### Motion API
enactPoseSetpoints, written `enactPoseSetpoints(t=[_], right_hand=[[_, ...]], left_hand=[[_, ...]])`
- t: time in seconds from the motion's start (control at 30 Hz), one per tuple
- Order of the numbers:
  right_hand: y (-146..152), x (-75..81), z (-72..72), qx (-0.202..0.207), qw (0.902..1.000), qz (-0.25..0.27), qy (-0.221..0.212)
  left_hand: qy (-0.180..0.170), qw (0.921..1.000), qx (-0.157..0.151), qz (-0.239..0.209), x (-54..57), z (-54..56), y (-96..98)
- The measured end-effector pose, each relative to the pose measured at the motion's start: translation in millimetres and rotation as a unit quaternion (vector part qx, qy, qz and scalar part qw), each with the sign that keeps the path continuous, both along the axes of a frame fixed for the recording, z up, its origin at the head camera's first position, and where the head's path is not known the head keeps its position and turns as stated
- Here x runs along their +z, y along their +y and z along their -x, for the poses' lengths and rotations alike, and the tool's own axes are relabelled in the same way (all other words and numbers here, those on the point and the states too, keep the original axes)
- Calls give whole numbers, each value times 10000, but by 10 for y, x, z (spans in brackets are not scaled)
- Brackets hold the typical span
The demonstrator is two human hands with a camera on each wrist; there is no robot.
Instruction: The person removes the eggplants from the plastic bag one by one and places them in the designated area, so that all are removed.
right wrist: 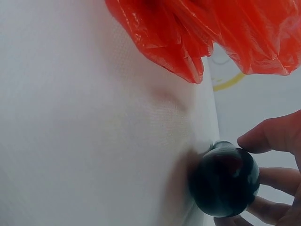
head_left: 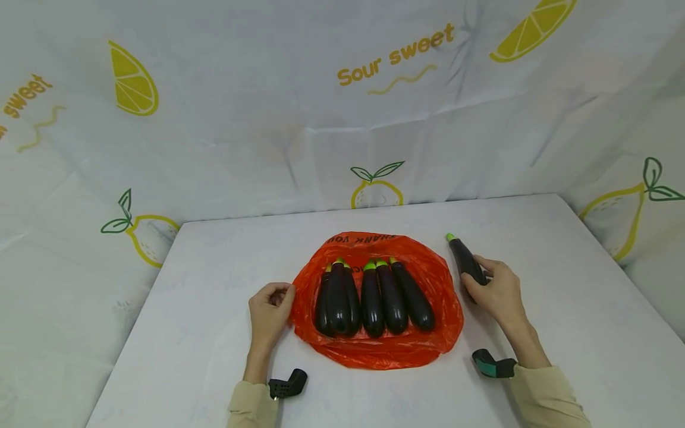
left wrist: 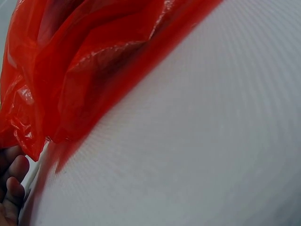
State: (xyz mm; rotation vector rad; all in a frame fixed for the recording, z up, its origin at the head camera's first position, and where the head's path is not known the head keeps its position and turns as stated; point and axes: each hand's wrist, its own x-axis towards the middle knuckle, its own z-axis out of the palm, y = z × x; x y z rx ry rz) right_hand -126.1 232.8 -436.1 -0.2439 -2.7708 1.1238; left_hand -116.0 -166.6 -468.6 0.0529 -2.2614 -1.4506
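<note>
A red plastic bag (head_left: 374,355) lies spread open on the table, with several dark purple eggplants (head_left: 373,300) side by side in it, green stem ends toward the back. At the bag's left edge, my left hand (head_left: 270,314) pinches the thin plastic between thumb and fingers; its fingertips show at the lower left of the left wrist view. To the right of the bag, my right hand (head_left: 501,291) grips another eggplant (head_left: 463,257) near its thick end, stem pointing away. The right wrist view shows that rounded end (right wrist: 225,181) between thumb and fingers, close to the table surface.
The white table (head_left: 203,333) reaches back to a hanging white cloth (head_left: 246,172) printed with lemons and words. Black devices are strapped at the left wrist (head_left: 288,384) and the right wrist (head_left: 492,364), over the table in front of the bag.
</note>
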Motion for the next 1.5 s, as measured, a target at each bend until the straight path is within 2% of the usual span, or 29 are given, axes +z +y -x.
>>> enactPoseSetpoints(t=[0.03, 0.4, 0.77, 0.97, 1.07, 1.3, 1.5], right_hand=[[-1, 0, 0, -7, 10000, -13, -4], [-4, 25, -18, -47, 10000, -73, 46], [-62, 147, -61, 89, 9966, -33, 823], [-167, 277, -86, 185, 9947, 165, 995], [-220, 348, -101, 248, 9937, 266, 1057], [-342, 464, -147, 502, 9869, 493, 1452], [-486, 494, -179, 774, 9804, 628, 1701]], left_hand=[[27, 10000, -27, -29, 41, -16, 14], [22, 10000, -56, -67, 49, -18, 19], [-68, 10000, 16, -22, 57, -36, 30], [-120, 9999, -9, -68, 82, -45, 34], [-92, 9999, 9, -39, 38, -23, 23], [-148, 9999, 74, 27, -230, 82, -76], [-228, 9997, 33, -5, -273, 99, -116]])
